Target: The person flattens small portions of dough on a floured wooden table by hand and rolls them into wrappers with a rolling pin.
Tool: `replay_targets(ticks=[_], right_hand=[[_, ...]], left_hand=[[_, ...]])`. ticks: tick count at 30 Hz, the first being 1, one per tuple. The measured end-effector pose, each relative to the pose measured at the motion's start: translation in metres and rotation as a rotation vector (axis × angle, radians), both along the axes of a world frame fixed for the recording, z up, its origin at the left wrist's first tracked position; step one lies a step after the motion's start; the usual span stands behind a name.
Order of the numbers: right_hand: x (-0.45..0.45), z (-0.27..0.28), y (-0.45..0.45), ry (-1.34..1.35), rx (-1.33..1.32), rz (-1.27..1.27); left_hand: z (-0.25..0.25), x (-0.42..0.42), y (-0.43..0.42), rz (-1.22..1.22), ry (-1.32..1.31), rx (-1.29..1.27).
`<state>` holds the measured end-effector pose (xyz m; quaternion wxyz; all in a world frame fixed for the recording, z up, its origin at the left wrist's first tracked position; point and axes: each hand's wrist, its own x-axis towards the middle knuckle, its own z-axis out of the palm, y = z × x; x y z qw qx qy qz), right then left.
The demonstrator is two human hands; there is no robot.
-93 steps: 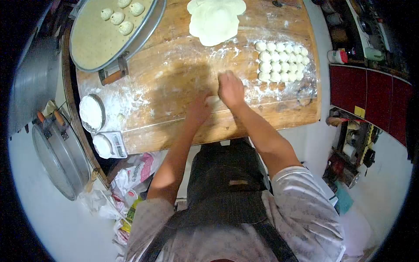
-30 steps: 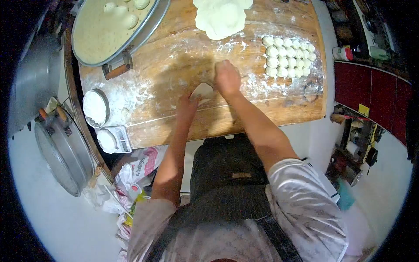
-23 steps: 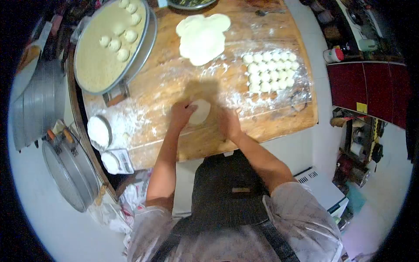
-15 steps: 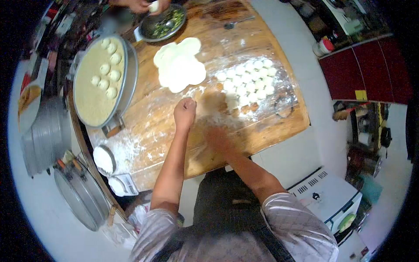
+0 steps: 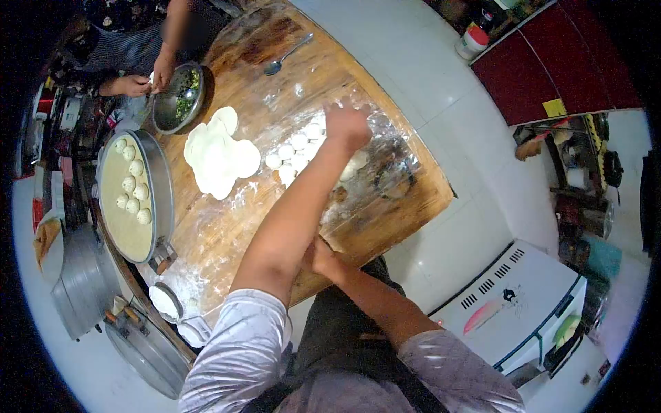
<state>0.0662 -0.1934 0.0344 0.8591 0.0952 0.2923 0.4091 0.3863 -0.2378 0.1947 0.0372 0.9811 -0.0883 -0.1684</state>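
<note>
My left hand [image 5: 348, 125] is stretched across the floured wooden table, fingers spread over the far part of a cluster of small white dough pieces [image 5: 297, 142]. Its palm hides some of the pieces, and I cannot tell whether it touches them. Beneath my left forearm, near the table's front edge, is my right hand [image 5: 321, 257]; its fingers are mostly hidden. Left of the dough pieces lies an overlapping pile of flat dough rounds [image 5: 215, 157]. A dark ring-shaped thing [image 5: 394, 177] lies right of the cluster.
A co-worker's hands [image 5: 157, 77] hold a small white piece beside a metal bowl [image 5: 160, 113] of green filling. On the left stands a round steamer tray [image 5: 127, 230] with several filled buns. A spoon [image 5: 274, 67] lies at the back; a flour container [image 5: 164, 303] stands front left.
My left hand has reached forward and right, opening over the dough pieces. My right hand has drawn back beneath the left forearm. The view has turned, shifting the table leftward.
</note>
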Motion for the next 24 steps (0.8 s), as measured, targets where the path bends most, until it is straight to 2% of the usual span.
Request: replay_targets(ticks=[1, 2, 5, 7, 8, 10, 11, 12, 13, 15, 17, 18, 19, 21, 22, 23, 24], right_hand=[[-0.001, 0.0, -0.001, -0.086, -0.04, 0.006], [-0.005, 0.001, -0.004, -0.208, -0.094, 0.015], [0.011, 0.053, -0.019, -0.553, -0.254, 0.026], [0.017, 0.062, -0.02, -0.872, -0.474, 0.052], [0.017, 0.046, -0.015, -1.264, -0.808, 0.146], [0.015, 0.012, -0.011, -2.032, -1.5, 0.353], [0.012, 0.003, -0.014, -2.227, -1.674, 0.423], [0.012, -0.002, -0.017, -2.417, -1.856, 0.476], [0.012, 0.004, -0.022, -2.447, -1.817, 0.47], [0.008, 0.021, -0.033, -2.498, -1.735, 0.459], [0.019, 0.047, -0.039, -2.551, -1.662, 0.426], [0.026, 0.063, -0.039, -2.58, -1.622, 0.405], [0.039, 0.082, -0.037, -2.464, -1.66, 0.162], [0.035, 0.078, -0.033, -2.451, -1.641, 0.206], [0.034, 0.072, -0.031, -2.426, -1.635, 0.254], [0.032, 0.068, -0.029, -2.419, -1.633, 0.198], [0.029, 0.068, -0.029, -2.435, -1.621, 0.206]], left_hand=[[-0.009, -0.001, -0.007, -0.075, -0.049, 0.113], [-0.016, -0.002, -0.007, -0.066, -0.039, 0.119], [-0.024, -0.002, 0.0, -0.058, -0.056, 0.092], [-0.023, 0.0, 0.006, -0.024, -0.092, 0.058], [-0.023, 0.005, 0.007, -0.017, -0.095, 0.059], [-0.015, 0.016, 0.009, 0.083, 0.072, -0.091], [-0.015, 0.02, 0.015, 0.091, 0.067, -0.1], [-0.02, 0.023, 0.027, 0.326, 0.062, -0.502], [-0.018, 0.021, 0.04, 0.562, 0.057, -0.902], [-0.007, 0.016, 0.07, 0.812, -0.173, -1.132], [-0.018, -0.017, 0.124, 0.703, -0.423, -1.191], [-0.026, -0.045, 0.161, 0.682, -0.433, -1.041], [-0.017, -0.08, 0.191, 0.565, -0.521, -0.876], [-0.031, -0.167, 0.254, 0.682, -0.587, -0.526], [-0.034, -0.207, 0.283, 0.797, -0.546, -0.47], [-0.056, -0.246, 0.325, 0.75, -0.572, -0.386], [-0.047, -0.277, 0.337, 0.906, -0.468, -0.335]])
